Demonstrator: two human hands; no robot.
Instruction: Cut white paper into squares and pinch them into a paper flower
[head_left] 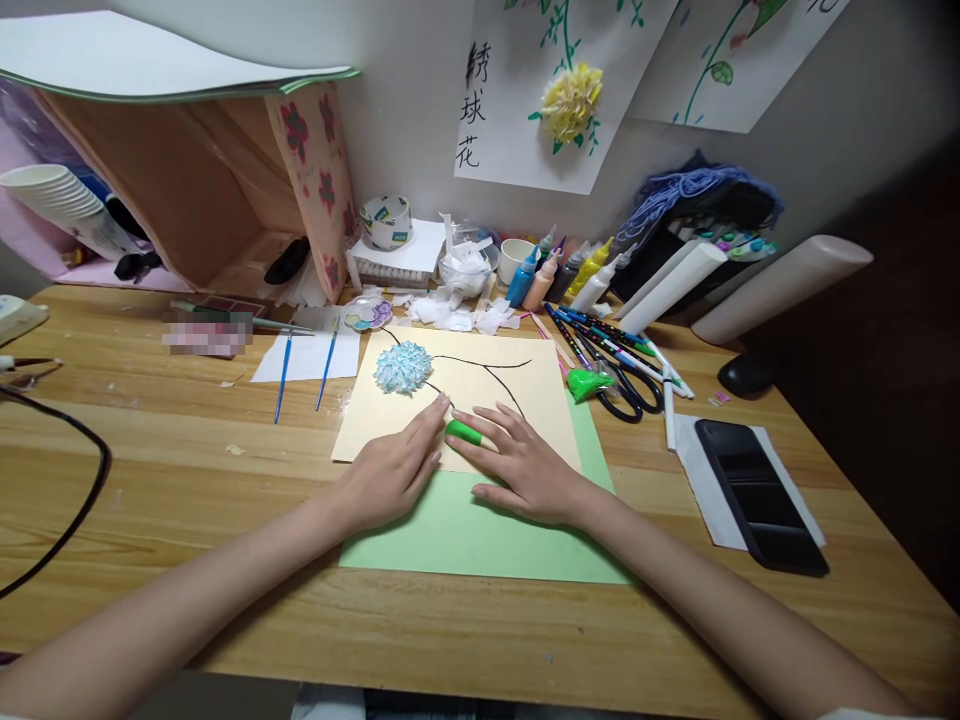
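On the cream sheet of paper [510,350] lies a flat bright green piece [463,432], perhaps modelling clay, partly covered by fingers. My right hand [517,460] rests over it with fingers spread, the fingertips touching its edge. Just left of the piece, my left hand [397,465] lies on its side on the paper with fingers stretched out. A fluffy pale-blue flower [403,368] sits on the upper left of the cream sheet, and thin black stem lines run from it. Beneath is a larger light green sheet [480,530].
Scissors [630,390], pens, and a bag of green clay [589,384] lie right of the paper. A black phone [761,495] is farther right. Two blue brushes [327,372] lie to the left. Paint bottles [540,280] and a bowl of paper scraps [465,270] stand at the back.
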